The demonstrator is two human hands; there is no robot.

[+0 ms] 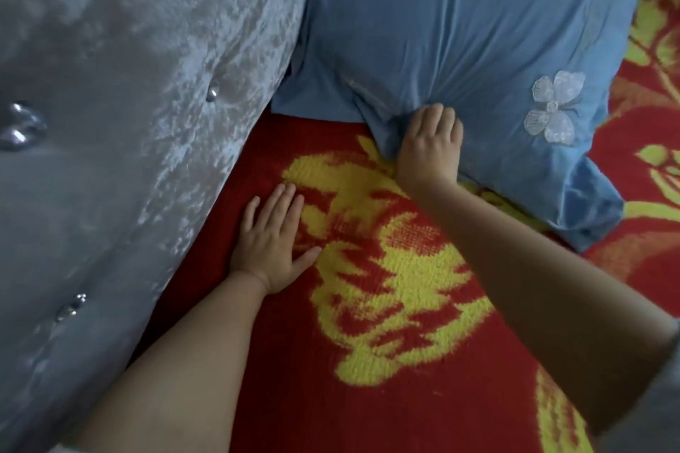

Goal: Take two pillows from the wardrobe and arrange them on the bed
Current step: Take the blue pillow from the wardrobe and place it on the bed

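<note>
Nearest, the left hand (274, 243) lies flat on the bed (404, 305), palm down with its fingers spread and holding nothing; it sits close to the foot of the headboard, and my judgement is that it serves as a prop, taking the person's weight while they lean in over the mattress. Beyond it, the right hand (430, 147) is closed on the near edge of the blue pillow (460, 22), its fingers curled into a bunch of the cover so that the cloth gathers in creases running toward the knuckles. That grip looks meant for tugging or nudging the pillow into line, not for lifting it. The pillow itself rests on the bed at the head end, its far left edge touching the headboard (121, 85) and its near right corner pointing toward the side of the bed; a white butterfly ornament (553, 107) is sewn on near that corner. Only this one pillow is plainly in view, so the second seems yet to be placed beside it. The bed carries a red cover with large yellow flowers, nubbly in texture. The headboard is grey crushed velvet, tufted with shiny studs. Nothing else of the room shows.
</note>
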